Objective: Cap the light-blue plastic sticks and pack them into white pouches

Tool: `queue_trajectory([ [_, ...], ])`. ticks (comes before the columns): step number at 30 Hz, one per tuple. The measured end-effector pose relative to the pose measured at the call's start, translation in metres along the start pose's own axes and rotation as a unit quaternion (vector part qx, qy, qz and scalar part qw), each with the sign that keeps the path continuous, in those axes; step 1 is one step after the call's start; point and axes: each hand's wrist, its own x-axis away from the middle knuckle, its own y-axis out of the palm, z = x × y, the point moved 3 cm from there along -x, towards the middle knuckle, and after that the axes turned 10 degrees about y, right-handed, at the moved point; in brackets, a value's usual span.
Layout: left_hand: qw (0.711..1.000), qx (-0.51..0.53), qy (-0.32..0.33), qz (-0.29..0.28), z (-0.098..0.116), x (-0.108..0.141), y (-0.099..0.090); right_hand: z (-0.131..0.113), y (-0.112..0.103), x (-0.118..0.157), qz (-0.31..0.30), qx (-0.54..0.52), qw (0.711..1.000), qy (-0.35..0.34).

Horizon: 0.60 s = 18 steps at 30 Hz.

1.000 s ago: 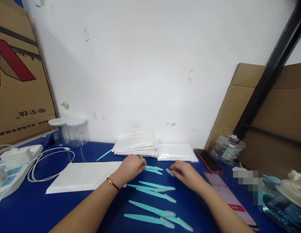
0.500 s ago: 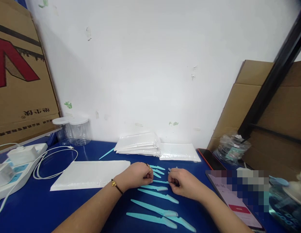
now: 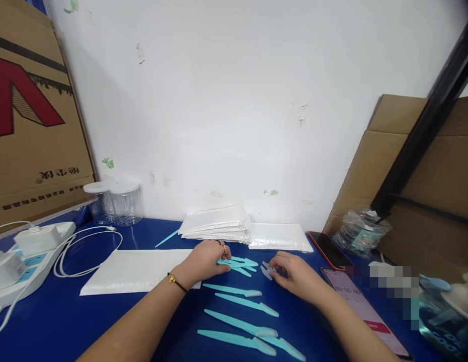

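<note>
My left hand (image 3: 208,259) pinches the handle end of a turquoise eyebrow razor over a small fanned pile of razors (image 3: 246,263). Its thumb and fingers cover the handle ends. Across from it, my right hand (image 3: 296,275) has its fingertips closed at a few translucent blade caps (image 3: 265,271), apparently on one of them. Closer to me, several turquoise eyebrow razors (image 3: 234,313) lie in loose rows, blade ends to the right with pale caps on them. Two of the nearest razors (image 3: 236,341) overlap at the blade end.
White padded mailers (image 3: 214,223) are stacked at the wall; one mailer (image 3: 131,271) lies left. A lone razor (image 3: 166,238) is behind it. Phones (image 3: 364,306) and a bagged jar (image 3: 364,234) stand right. Power strip (image 3: 49,261), cable and clear jars (image 3: 126,206) are left.
The razor held between both hands has left the middle. My left hand moved up and left to the razor pile. My right hand shifted slightly up and right to the caps.
</note>
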Motion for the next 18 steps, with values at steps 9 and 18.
queue_trajectory([
  [9, 0.987, 0.106, 0.027, -0.117, 0.024, 0.003, 0.010, -0.043, 0.021, 0.007, -0.076, -0.019, 0.994, -0.079],
  [18, 0.993, 0.016, 0.079, -0.086, 0.034, -0.005, 0.016, -0.041, 0.026, 0.003, -0.035, 0.025, 0.995, -0.088],
])
